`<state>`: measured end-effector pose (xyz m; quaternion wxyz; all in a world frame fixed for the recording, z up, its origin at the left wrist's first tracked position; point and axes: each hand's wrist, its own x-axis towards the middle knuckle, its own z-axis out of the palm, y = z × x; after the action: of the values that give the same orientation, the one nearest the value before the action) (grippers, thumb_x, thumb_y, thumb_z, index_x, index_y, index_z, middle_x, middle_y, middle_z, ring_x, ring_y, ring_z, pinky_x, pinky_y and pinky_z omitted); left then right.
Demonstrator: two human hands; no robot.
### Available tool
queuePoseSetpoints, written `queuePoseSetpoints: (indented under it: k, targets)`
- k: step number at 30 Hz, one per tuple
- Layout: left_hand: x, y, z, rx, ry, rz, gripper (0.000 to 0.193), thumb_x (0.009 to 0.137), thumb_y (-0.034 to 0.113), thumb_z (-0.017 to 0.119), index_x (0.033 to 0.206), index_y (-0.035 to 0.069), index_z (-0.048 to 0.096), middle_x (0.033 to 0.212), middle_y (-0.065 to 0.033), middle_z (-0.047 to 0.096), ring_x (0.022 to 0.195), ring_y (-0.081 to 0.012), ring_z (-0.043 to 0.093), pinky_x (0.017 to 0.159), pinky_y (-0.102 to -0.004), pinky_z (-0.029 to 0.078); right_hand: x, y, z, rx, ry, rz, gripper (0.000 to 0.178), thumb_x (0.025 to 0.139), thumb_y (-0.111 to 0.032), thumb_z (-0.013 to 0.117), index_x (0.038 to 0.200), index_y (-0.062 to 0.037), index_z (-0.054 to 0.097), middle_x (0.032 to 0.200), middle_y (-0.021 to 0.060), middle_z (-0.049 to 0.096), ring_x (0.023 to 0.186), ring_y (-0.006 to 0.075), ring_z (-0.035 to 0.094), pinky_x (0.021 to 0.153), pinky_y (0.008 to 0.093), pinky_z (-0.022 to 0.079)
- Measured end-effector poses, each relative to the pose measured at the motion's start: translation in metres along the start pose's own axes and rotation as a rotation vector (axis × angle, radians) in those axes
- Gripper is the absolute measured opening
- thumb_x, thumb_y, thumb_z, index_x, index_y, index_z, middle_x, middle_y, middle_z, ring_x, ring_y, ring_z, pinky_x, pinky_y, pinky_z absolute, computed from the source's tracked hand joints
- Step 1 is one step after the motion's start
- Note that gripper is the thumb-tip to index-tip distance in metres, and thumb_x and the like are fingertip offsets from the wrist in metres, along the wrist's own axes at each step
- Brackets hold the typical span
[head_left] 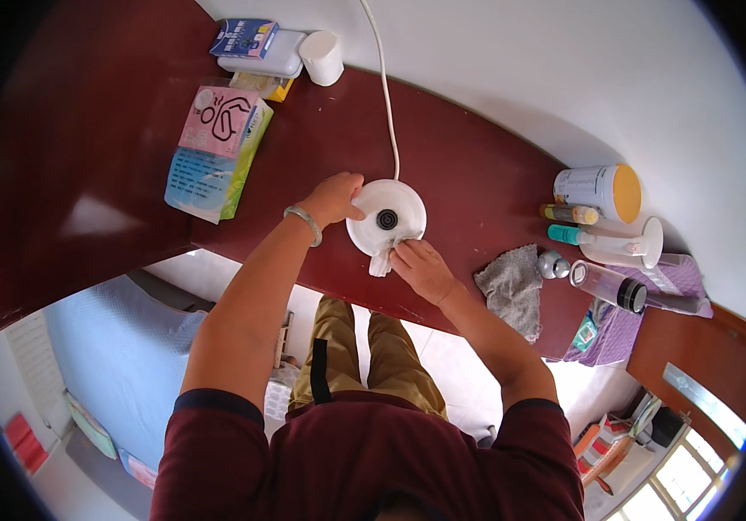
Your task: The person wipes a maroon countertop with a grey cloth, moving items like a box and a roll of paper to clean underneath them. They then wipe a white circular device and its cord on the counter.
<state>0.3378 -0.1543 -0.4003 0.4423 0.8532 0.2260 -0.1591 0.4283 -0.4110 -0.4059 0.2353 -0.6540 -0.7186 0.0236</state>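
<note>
A round white kettle base point(368, 227) with a black connector in its middle lies on the dark red tabletop, its white cord running back to the wall. My left hand point(336, 199) grips the left rim of the base, thumb on top and fingers around its edge. A crumpled white tissue point(380, 264) is pinched in my right hand point(425, 269), pressed against the base's front right part. Part of the tissue hangs over the near rim, and the fingertips of this hand are partly hidden.
Tissue packs point(208, 178), small boxes and a paper roll point(322, 59) stand at the back left. On the right are a grey cloth point(512, 291), a clear bottle point(603, 285), a white tub point(583, 191) and a purple mat point(611, 339). A wall rises behind the table.
</note>
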Motion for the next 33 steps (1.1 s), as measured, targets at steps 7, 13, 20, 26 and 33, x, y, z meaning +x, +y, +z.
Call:
queuePoseSetpoints:
  k: [7, 13, 20, 26, 33]
  targets:
    - [0.002, -0.002, -0.003, 0.068, -0.015, 0.008, 0.042, 0.062, 0.012, 0.083, 0.081, 0.005, 0.047, 0.087, -0.0140, 0.054, 0.082, -0.0329, 0.053, 0.071, -0.0409, 0.044, 0.027, -0.006, 0.021, 0.075, -0.062, -0.241, 0.018, 0.078, -0.009, 0.061, 0.094, -0.0032, 0.061, 0.098, 0.0053, 0.055, 0.094, 0.0215, 0.055, 0.085, 0.0332, 0.049]
    - [-0.005, 0.004, -0.004, 0.044, -0.021, -0.015, 0.041, 0.063, 0.010, 0.082, 0.082, 0.005, 0.046, 0.086, -0.0127, 0.052, 0.081, -0.0316, 0.052, 0.072, -0.0408, 0.044, -0.005, -0.019, 0.027, 0.088, 0.178, 0.161, 0.026, 0.079, -0.007, 0.063, 0.104, -0.0036, 0.063, 0.109, 0.0065, 0.057, 0.101, 0.0239, 0.057, 0.085, 0.0367, 0.051]
    - [-0.001, 0.012, 0.001, -0.006, 0.002, -0.013, 0.039, 0.065, 0.009, 0.080, 0.083, 0.005, 0.046, 0.087, -0.0118, 0.051, 0.081, -0.0299, 0.052, 0.073, -0.0396, 0.045, -0.061, 0.046, 0.048, 0.518, 0.513, 0.801, 0.020, 0.081, -0.001, 0.061, 0.101, -0.0047, 0.065, 0.097, 0.0104, 0.061, 0.093, 0.0267, 0.059, 0.080, 0.0383, 0.051]
    - [-0.016, 0.000, 0.007, -0.061, 0.135, -0.035, 0.038, 0.068, 0.006, 0.078, 0.092, 0.005, 0.049, 0.096, -0.0147, 0.053, 0.088, -0.0344, 0.055, 0.077, -0.0414, 0.046, 0.020, 0.076, -0.026, 0.339, 0.593, 0.845, 0.029, 0.080, 0.007, 0.061, 0.105, -0.0080, 0.067, 0.101, 0.0121, 0.065, 0.092, 0.0325, 0.062, 0.081, 0.0400, 0.053]
    - [-0.079, 0.046, 0.107, 0.055, 0.537, -0.212, 0.100, 0.070, 0.029, 0.082, 0.146, 0.001, 0.025, 0.141, -0.0201, 0.033, 0.127, -0.0408, 0.033, 0.102, -0.0542, 0.031, 0.029, 0.032, 0.032, 0.260, 0.470, 0.737, 0.028, 0.079, 0.004, 0.063, 0.104, -0.0062, 0.068, 0.107, 0.0107, 0.065, 0.100, 0.0328, 0.058, 0.088, 0.0391, 0.050]
